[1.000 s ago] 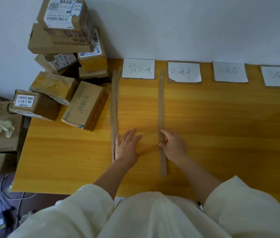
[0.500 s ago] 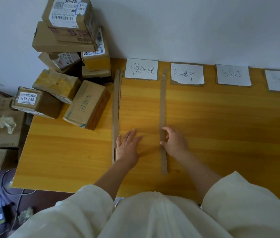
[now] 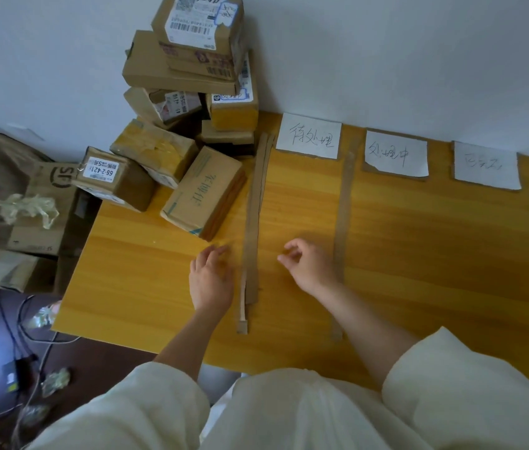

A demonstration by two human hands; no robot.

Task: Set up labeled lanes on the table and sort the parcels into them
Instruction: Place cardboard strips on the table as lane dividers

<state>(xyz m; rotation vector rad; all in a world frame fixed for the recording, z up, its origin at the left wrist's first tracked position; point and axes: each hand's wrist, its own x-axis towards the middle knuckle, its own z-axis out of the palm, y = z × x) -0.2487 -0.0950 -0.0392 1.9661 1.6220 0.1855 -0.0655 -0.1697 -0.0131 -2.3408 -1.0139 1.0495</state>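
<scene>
Several white paper labels lie along the far edge of the wooden table (image 3: 435,254); the first label (image 3: 309,135) and second label (image 3: 396,154) carry handwriting. A stack of cardboard strips (image 3: 254,222) lies left of the first label, and a single cardboard strip (image 3: 344,222) lies between the first two labels. My left hand (image 3: 210,277) hovers just left of the stacked strips, fingers relaxed. My right hand (image 3: 308,264) sits between the two strip lines, fingers loosely curled, holding nothing. A pile of brown parcels (image 3: 188,92) stands at the table's far left corner.
One parcel (image 3: 204,193) leans close to the stacked strips. Off the table's left edge are cardboard boxes (image 3: 42,206), crumpled plastic and cables (image 3: 20,345) on a dark floor. A pale wall rises behind the table.
Both hands moved left: the right hand left the single strip and now sits between the strips, the left hand crossed to the left of the stacked strips. The camera view swung left.
</scene>
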